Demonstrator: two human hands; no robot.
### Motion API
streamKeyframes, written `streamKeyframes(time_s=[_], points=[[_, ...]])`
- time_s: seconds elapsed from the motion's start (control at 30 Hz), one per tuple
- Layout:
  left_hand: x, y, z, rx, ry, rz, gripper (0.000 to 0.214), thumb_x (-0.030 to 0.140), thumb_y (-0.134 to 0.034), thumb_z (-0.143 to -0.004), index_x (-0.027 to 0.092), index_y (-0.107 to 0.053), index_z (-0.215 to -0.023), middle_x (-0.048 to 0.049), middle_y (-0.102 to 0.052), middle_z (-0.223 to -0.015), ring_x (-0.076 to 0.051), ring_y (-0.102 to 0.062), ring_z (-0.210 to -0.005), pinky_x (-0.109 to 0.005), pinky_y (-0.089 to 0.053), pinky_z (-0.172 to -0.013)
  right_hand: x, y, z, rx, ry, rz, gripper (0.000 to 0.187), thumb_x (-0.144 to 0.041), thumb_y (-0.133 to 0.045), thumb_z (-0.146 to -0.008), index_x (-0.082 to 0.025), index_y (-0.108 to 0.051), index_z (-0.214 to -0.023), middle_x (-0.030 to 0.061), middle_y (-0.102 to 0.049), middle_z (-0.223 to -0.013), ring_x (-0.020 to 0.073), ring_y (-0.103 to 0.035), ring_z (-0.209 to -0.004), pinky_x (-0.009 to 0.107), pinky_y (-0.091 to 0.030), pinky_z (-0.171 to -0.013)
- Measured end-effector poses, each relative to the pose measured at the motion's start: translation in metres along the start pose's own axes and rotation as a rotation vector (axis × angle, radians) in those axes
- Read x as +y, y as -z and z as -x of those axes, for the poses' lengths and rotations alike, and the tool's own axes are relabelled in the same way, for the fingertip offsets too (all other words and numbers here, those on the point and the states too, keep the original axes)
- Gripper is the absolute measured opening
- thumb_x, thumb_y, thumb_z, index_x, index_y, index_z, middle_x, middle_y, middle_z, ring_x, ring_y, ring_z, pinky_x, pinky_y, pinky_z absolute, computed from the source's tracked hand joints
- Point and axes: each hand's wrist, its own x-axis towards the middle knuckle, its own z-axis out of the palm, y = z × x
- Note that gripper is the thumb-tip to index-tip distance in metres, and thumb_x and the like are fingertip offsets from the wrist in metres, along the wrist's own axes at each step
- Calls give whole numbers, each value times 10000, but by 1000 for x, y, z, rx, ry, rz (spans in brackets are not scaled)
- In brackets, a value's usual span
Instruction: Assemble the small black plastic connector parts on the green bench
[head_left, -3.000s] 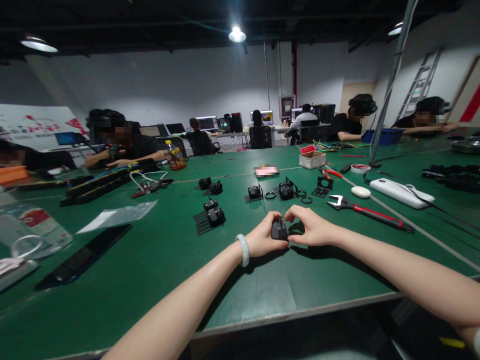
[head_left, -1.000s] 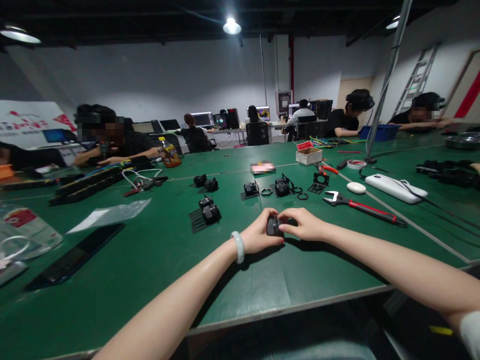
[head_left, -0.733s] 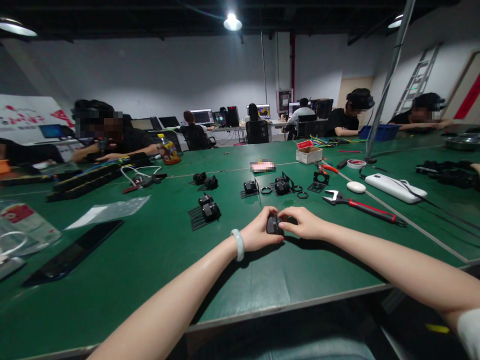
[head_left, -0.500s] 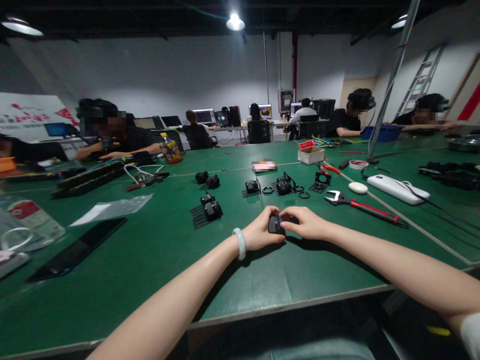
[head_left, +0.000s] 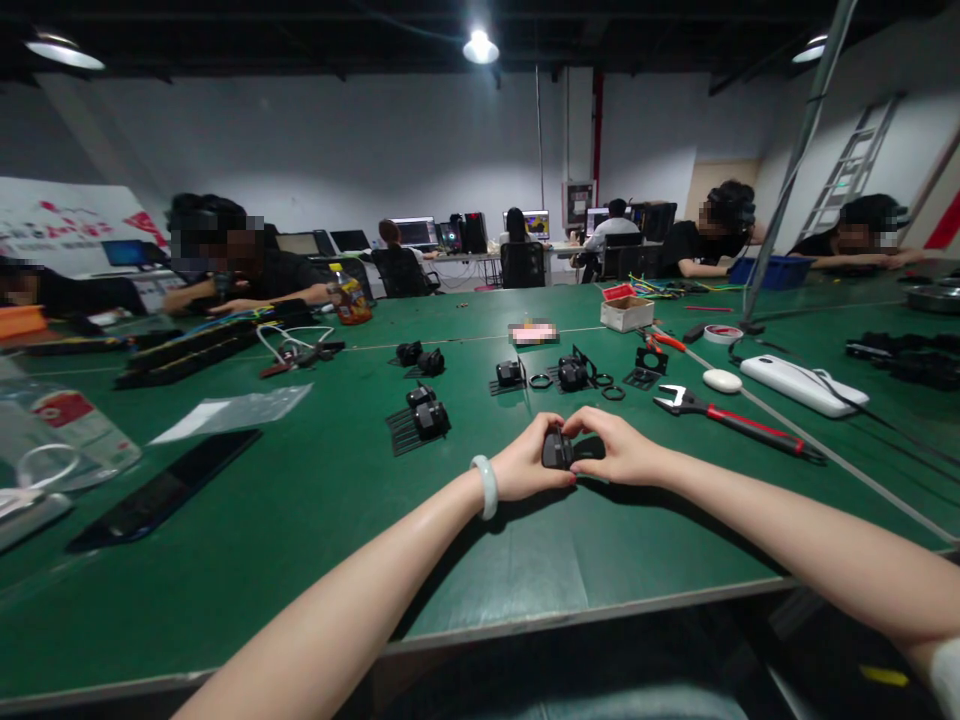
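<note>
Near the front middle of the green table (head_left: pixel 480 560), a small black plastic part (head_left: pixel 556 450) is between my two hands. My left hand (head_left: pixel 525 465), a pale bangle at its wrist, is closed round the part's left side. From the right, my right hand (head_left: pixel 626 448) curls thumb and forefinger against the same part. Beyond them lie a black fitting (head_left: pixel 510 374), another fitting with an upright plate (head_left: pixel 573 372), a black ring nut (head_left: pixel 540 381) and a bracket plate (head_left: pixel 646 368). Further left, black fittings on a slotted plate (head_left: pixel 429 420) rest together.
At right lie a red-handled adjustable wrench (head_left: pixel 739 425), a white oval object (head_left: pixel 722 381) and a white power bank-like device (head_left: pixel 802 385). A small box (head_left: pixel 627 314) stands behind. At left are a dark flat panel (head_left: pixel 169 490) and plastic bag (head_left: pixel 232 412). Co-workers sit across the table.
My right thumb and forefinger have moved wider apart around the black part. The left hand keeps its hold. The whole view has shifted slightly.
</note>
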Motion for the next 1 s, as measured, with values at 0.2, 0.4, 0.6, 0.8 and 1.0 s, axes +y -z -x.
streamKeyframes(time_s=[0.2, 0.4, 0.6, 0.8, 1.0], points=[[3, 1, 1, 10, 5, 19, 517, 217, -603, -576, 155, -338, -1016, -25, -422, -931, -158, -432, -839, -287, -376, -740, -2, -1, 0, -5, -12, -11, 332, -177, -617, -571, -158, -486, -875, 35, -523, -860, 157, -494, -804, 294, -395, -720], [3, 1, 1, 7, 15, 30, 514, 221, -604, -577, 154, -339, -1013, -28, -421, -936, -158, -433, -840, -285, -377, -738, 0, -1, 0, 2, -14, -22, 351, -176, -617, -576, -157, -489, -902, 44, -525, -879, 163, -501, -818, 301, -396, -728], [1, 0, 1, 8, 11, 28, 524, 227, -602, -584, 154, -323, -1022, -25, -419, -933, -152, -430, -840, -276, -376, -734, 1, -2, 0, -2, -21, -21, 333, -183, -616, -582, -155, -502, -894, 41, -537, -857, 156, -509, -799, 288, -401, -713], [0, 1, 1, 10, 2, 30, 529, 240, -606, -583, 158, -323, -1022, -27, -419, -949, -155, -432, -849, -282, -374, -745, -1, 0, -1, -4, -28, 1, 330, -196, -618, -586, -155, -511, -896, 42, -547, -858, 160, -514, -798, 291, -399, -708], [2, 1, 1, 16, 18, 18, 532, 248, -610, -576, 160, -332, -1021, -25, -425, -931, -156, -438, -837, -284, -378, -737, 0, 0, -1, -12, -32, -5, 324, -194, -606, -601, -153, -514, -909, 47, -553, -862, 156, -520, -796, 283, -404, -709]])
